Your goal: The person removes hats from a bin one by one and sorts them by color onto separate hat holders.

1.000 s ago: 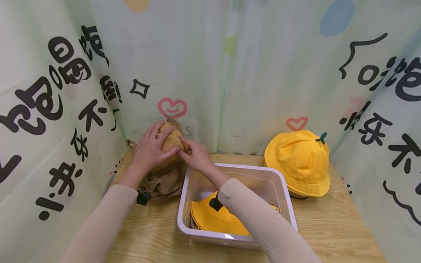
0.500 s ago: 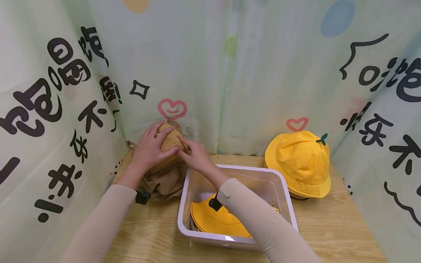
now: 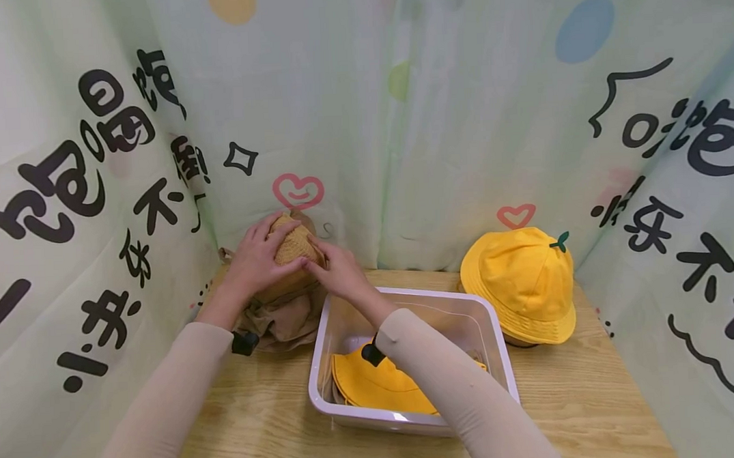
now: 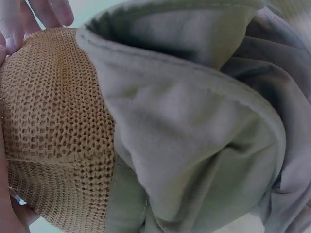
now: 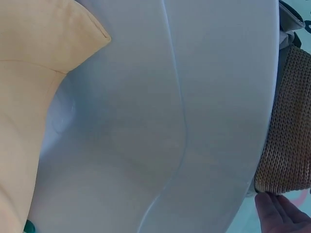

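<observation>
At the back left, my left hand (image 3: 254, 258) spreads over a tan, loosely knitted hat (image 3: 295, 246), fingers bent round its top and thumb along its front. My right hand (image 3: 339, 266) pinches the hat's right edge, its thumb close to the left thumb. Below the knit lies khaki cloth (image 3: 285, 318) in folds. The left wrist view shows the open weave of the knitted hat (image 4: 58, 111) beside a stitched khaki brim (image 4: 184, 116) that curves upward. At the right wrist view's lower corner, fingertips of the right hand (image 5: 279, 216) meet the knit's edge.
A pale plastic bin (image 3: 320, 368) stands on the wooden table, with a yellow hat (image 3: 374, 386) lying inside. Right of it, another yellow hat (image 3: 520, 284) with a green sprout sits upright. Printed curtains (image 3: 350, 120) enclose the table at the back and sides.
</observation>
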Demonstrator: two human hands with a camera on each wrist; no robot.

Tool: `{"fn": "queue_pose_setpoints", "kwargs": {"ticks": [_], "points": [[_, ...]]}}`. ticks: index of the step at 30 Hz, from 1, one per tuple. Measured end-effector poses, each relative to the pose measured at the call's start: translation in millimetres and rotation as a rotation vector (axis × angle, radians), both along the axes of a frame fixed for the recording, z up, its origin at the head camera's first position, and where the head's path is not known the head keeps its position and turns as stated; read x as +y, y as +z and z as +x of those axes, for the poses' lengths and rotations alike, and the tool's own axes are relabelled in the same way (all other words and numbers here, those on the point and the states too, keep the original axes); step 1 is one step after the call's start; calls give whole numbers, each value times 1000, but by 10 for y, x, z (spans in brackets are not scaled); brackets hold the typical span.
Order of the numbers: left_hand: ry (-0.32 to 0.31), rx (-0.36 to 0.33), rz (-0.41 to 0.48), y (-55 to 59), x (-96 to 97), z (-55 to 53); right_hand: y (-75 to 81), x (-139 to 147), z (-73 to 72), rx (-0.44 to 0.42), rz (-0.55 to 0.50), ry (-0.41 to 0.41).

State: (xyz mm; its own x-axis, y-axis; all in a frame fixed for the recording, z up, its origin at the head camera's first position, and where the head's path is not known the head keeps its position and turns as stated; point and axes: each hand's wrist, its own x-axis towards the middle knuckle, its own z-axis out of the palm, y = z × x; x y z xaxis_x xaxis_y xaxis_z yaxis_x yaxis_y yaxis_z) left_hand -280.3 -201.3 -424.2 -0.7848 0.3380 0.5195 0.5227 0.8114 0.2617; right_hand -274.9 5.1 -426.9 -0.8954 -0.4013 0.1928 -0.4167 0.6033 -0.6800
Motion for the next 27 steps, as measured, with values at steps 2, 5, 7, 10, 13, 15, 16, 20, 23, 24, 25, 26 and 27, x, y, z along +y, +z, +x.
{"fn": "queue_pose_setpoints", "kwargs": {"ticks": [2,5,7,10,13,15,16,20,23,24,25,26,27], "points": [[-2,10,-14,-24,-8,3,-11,-10,-3,-5,3,3],[-7,27,-25,-65,-17,4,-33,-21,-4,-15,11,4],[-10,29,-24,-76,-19,8,-46,-27,-3,-19,9,4],[-18,18,-3,-77,-33,9,-54,-36,3,-21,15,4],[-31,-3,13,-66,-46,15,-57,-38,16,-18,26,4],[-39,-7,14,-75,-58,21,-68,-38,28,-18,29,8],[-42,-3,15,-88,-63,20,-80,-35,32,-17,29,9],[-54,33,20,-153,-78,18,-135,-23,44,-22,14,17],[-60,60,29,-182,-82,27,-165,-21,43,-41,24,28],[-59,61,31,-184,-83,33,-168,-20,43,-49,29,33],[-57,56,29,-183,-84,38,-170,-20,41,-53,34,39],[-53,48,24,-179,-85,40,-170,-18,36,-58,44,41],[-48,32,18,-169,-87,42,-167,-16,32,-61,48,42]]}}
